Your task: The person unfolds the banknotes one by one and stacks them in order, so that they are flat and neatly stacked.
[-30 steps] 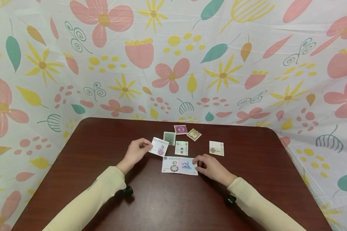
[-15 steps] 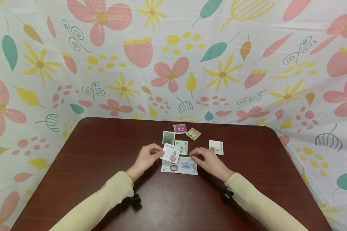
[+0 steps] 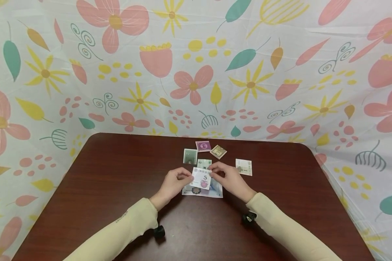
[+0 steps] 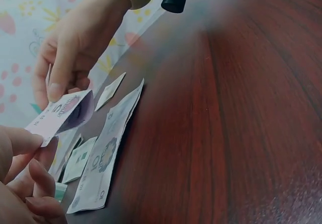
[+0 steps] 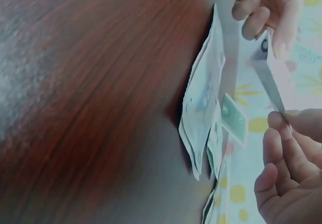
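While the left hand [image 3: 172, 183] pinches one side and the right hand [image 3: 231, 180] pinches the other, the 5 note [image 3: 200, 177] hangs above the 10 note [image 3: 217, 190] — light, limp paper, I'd judge, easily creased, so those edges look the best place to hold.

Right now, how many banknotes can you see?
7: the 5 note, held by the left hand and right hand; the 10 note below; beyond, the dark-green note, pale-green note, purple note and brown note; the 1 note, rightmost. Others may be hidden.
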Available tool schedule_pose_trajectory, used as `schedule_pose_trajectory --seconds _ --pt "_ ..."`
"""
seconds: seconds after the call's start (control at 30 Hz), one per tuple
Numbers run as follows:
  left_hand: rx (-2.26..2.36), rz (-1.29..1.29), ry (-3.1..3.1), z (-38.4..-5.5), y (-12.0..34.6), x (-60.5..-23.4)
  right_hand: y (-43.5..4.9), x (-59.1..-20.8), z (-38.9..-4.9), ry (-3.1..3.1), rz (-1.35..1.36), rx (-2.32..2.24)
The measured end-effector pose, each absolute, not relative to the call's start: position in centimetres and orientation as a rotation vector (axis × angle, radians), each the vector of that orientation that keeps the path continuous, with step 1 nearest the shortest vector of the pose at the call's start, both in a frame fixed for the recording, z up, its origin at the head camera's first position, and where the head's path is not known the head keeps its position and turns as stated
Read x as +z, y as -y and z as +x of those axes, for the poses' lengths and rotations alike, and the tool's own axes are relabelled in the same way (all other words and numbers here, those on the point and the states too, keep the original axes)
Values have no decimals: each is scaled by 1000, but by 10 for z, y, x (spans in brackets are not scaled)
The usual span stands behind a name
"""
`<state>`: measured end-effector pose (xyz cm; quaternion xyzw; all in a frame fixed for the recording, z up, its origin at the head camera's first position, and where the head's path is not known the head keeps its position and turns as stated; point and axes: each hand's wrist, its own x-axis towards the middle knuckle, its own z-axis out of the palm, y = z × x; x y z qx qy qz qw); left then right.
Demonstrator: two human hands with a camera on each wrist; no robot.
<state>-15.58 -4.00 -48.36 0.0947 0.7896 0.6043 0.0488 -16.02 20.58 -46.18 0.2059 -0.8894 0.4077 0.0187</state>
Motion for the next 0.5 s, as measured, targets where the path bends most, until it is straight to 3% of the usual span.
schedule_pose_trajectory --seconds 0.5 --pt "1815 390 -2531 -156 36 -484 -212 -457 -160 2746 630 1347"
